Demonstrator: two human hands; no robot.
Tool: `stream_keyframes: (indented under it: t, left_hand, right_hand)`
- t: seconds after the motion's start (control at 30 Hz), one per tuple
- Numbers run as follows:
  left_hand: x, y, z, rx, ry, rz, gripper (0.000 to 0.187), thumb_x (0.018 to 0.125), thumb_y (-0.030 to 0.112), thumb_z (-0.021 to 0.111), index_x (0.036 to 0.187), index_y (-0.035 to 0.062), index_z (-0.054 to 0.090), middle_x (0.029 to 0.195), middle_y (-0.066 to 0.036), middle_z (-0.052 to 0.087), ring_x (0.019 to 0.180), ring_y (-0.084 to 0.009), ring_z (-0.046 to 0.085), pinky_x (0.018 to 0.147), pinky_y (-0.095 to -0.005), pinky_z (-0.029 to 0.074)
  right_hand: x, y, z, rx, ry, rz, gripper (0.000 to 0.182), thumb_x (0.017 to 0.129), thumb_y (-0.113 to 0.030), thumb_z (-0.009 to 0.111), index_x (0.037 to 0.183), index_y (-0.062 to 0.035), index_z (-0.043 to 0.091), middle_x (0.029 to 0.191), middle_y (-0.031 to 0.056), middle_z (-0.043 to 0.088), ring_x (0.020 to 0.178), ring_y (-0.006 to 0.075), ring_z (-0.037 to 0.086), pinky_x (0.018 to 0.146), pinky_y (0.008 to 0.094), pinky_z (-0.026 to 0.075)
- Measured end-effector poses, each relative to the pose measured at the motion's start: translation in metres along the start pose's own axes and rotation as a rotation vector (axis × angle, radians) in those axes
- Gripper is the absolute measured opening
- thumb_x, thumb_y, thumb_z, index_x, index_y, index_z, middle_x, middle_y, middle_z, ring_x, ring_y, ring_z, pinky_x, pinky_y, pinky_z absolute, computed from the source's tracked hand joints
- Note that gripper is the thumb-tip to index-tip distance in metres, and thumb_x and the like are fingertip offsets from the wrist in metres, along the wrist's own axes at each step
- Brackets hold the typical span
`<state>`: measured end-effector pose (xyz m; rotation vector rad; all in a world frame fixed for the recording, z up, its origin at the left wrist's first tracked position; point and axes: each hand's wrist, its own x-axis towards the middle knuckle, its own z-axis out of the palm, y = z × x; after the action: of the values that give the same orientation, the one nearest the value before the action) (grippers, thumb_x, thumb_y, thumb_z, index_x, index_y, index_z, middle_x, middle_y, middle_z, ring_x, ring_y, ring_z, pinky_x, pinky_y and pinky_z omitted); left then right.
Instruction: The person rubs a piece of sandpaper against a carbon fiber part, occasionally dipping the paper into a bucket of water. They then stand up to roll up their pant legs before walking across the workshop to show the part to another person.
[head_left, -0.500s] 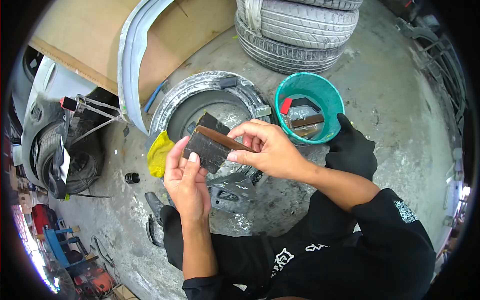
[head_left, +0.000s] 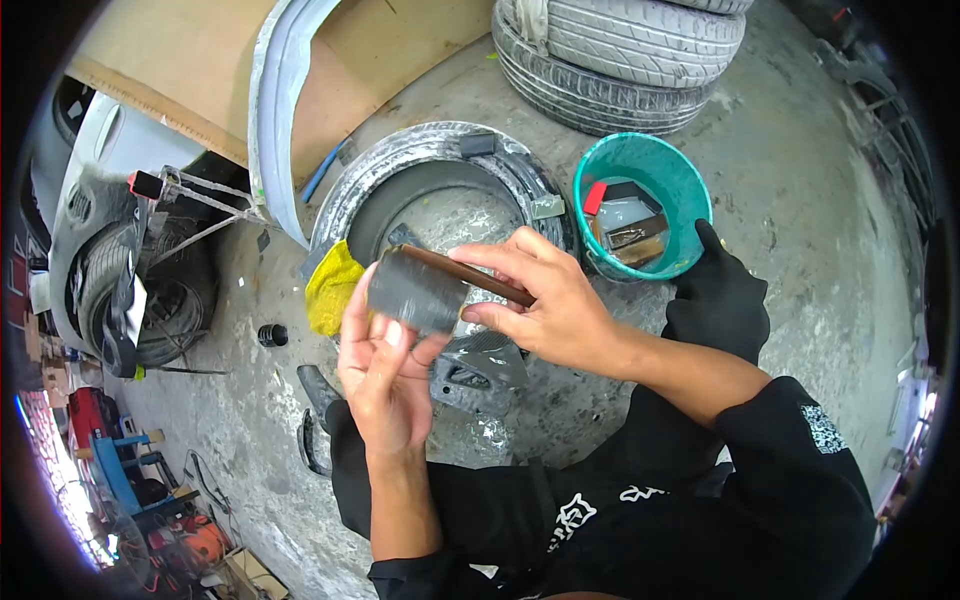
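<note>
A dark, worn sheet of sandpaper (head_left: 415,292) hangs curved over a long brown strip (head_left: 470,275), its surface slightly blurred. My right hand (head_left: 560,300) pinches the strip's right end between thumb and fingers, with the thumb at the sheet's right edge. From the left, my left hand (head_left: 385,375) supports the sheet, thumb in front and other fingers partly behind it. Both hands are above the near edge of a dusty tyre (head_left: 350,185) lying flat. Below the sheet is a dark, angular plastic part (head_left: 480,372).
A green bucket (head_left: 645,150) holding a red piece, brown blocks and liquid stands right of the tyre. A yellow cloth (head_left: 330,290) drapes over the tyre's left side. Stacked tyres (head_left: 620,75) rise behind. A long pale curved panel (head_left: 272,120) leans at the back left.
The sandpaper has gone from nearly flat to curved over the brown strip. My left fingers have shifted lower under it. The whole view has moved slightly, shifting the surroundings rightward.
</note>
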<state>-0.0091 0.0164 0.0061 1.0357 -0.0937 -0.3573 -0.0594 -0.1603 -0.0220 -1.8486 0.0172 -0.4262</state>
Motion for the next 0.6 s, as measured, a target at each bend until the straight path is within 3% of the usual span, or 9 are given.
stream_keyframes:
  t: [0.07, 0.1, 0.13, 0.2, 0.23, 0.27, 0.33, 0.47, 0.6]
  left_hand:
    - [-0.003, -0.002, 0.002, -0.099, -0.216, -0.043, 0.067, 0.091, 0.014, 0.062, 0.147, -0.0066, 0.031, 0.141, -0.022, 0.047, 0.128, -0.0370, 0.052, 0.103, -0.0512, 0.048]
    - [-0.002, -0.002, 0.002, -0.044, -0.285, -0.036, 0.074, 0.089, 0.021, 0.064, 0.147, -0.0083, 0.029, 0.154, -0.027, 0.028, 0.135, -0.0432, 0.042, 0.103, -0.0510, 0.047]
    - [-0.002, -0.001, 0.001, -0.044, -0.286, -0.037, 0.074, 0.089, 0.021, 0.064, 0.147, -0.0083, 0.029, 0.154, -0.027, 0.028, 0.135, -0.0432, 0.042, 0.103, -0.0510, 0.047]
    - [-0.001, -0.001, -0.001, 0.064, -0.300, 0.034, 0.072, 0.088, 0.021, 0.065, 0.146, -0.0084, 0.032, 0.152, -0.028, 0.032, 0.132, -0.0428, 0.046, 0.101, -0.0492, 0.048]
    - [-0.001, 0.000, -0.001, 0.124, -0.243, 0.092, 0.068, 0.088, 0.020, 0.065, 0.143, -0.0089, 0.037, 0.149, -0.028, 0.037, 0.129, -0.0417, 0.050, 0.099, -0.0461, 0.049]
    - [0.000, 0.002, -0.006, 0.199, -0.189, 0.162, 0.060, 0.091, 0.017, 0.063, 0.141, -0.0077, 0.041, 0.144, -0.026, 0.045, 0.124, -0.0364, 0.056, 0.098, -0.0418, 0.049]
    - [0.001, 0.001, -0.010, 0.431, 0.037, 0.257, 0.054, 0.092, 0.012, 0.063, 0.140, -0.0056, 0.044, 0.140, -0.022, 0.050, 0.119, -0.0292, 0.059, 0.096, -0.0364, 0.049]
    - [0.004, -0.007, -0.009, 0.480, 0.065, 0.272, 0.049, 0.093, 0.009, 0.063, 0.138, -0.0036, 0.047, 0.137, -0.018, 0.054, 0.115, -0.0230, 0.060, 0.094, -0.0331, 0.049]
    - [0.003, -0.014, -0.012, 0.303, -0.003, 0.066, 0.041, 0.095, 0.011, 0.063, 0.132, -0.0030, 0.051, 0.127, -0.015, 0.059, 0.110, -0.0189, 0.061, 0.092, -0.0325, 0.050]
  right_hand:
    - [0.000, 0.002, -0.001, -0.008, -0.003, 0.009, 0.037, 0.085, -0.020, 0.074, 0.120, -0.0097, 0.064, 0.080, 0.0056, 0.050, 0.069, 0.0171, 0.054, 0.061, 0.0283, 0.046]
    - [0.001, 0.003, -0.003, -0.017, -0.009, 0.015, 0.034, 0.088, -0.022, 0.072, 0.118, -0.0070, 0.064, 0.079, 0.0042, 0.050, 0.067, 0.0161, 0.054, 0.059, 0.0272, 0.046]
    - [0.002, 0.004, -0.005, -0.018, -0.008, 0.016, 0.034, 0.088, -0.022, 0.072, 0.118, -0.0070, 0.064, 0.079, 0.0042, 0.050, 0.067, 0.0161, 0.054, 0.059, 0.0272, 0.046]
    - [0.007, 0.007, -0.010, 0.386, -0.102, 0.400, 0.028, 0.093, -0.023, 0.068, 0.111, -0.0040, 0.061, 0.078, -0.0003, 0.049, 0.061, 0.0114, 0.051, 0.056, 0.0247, 0.043]
    - [0.009, 0.008, -0.015, 0.631, -0.145, 0.507, 0.022, 0.095, -0.023, 0.066, 0.105, -0.0063, 0.057, 0.080, -0.0038, 0.049, 0.056, 0.0068, 0.047, 0.052, 0.0229, 0.038]
    - [0.009, 0.008, -0.018, 0.631, -0.145, 0.509, 0.022, 0.095, -0.023, 0.066, 0.105, -0.0063, 0.057, 0.080, -0.0038, 0.049, 0.056, 0.0068, 0.047, 0.052, 0.0229, 0.038]
    - [0.009, 0.008, -0.023, 0.976, -0.199, 0.677, 0.020, 0.094, -0.023, 0.066, 0.105, -0.0099, 0.054, 0.081, -0.0038, 0.051, 0.057, 0.0045, 0.045, 0.051, 0.0208, 0.034]
    - [0.005, -0.002, -0.024, 0.978, -0.210, 0.694, 0.022, 0.094, -0.024, 0.067, 0.103, -0.0095, 0.054, 0.082, -0.0036, 0.053, 0.056, 0.0043, 0.045, 0.050, 0.0206, 0.033]
    - [0.002, -0.001, -0.022, 0.947, -0.241, 0.640, 0.022, 0.094, -0.024, 0.067, 0.104, -0.0077, 0.055, 0.082, -0.0037, 0.054, 0.058, 0.0032, 0.045, 0.050, 0.0199, 0.034]
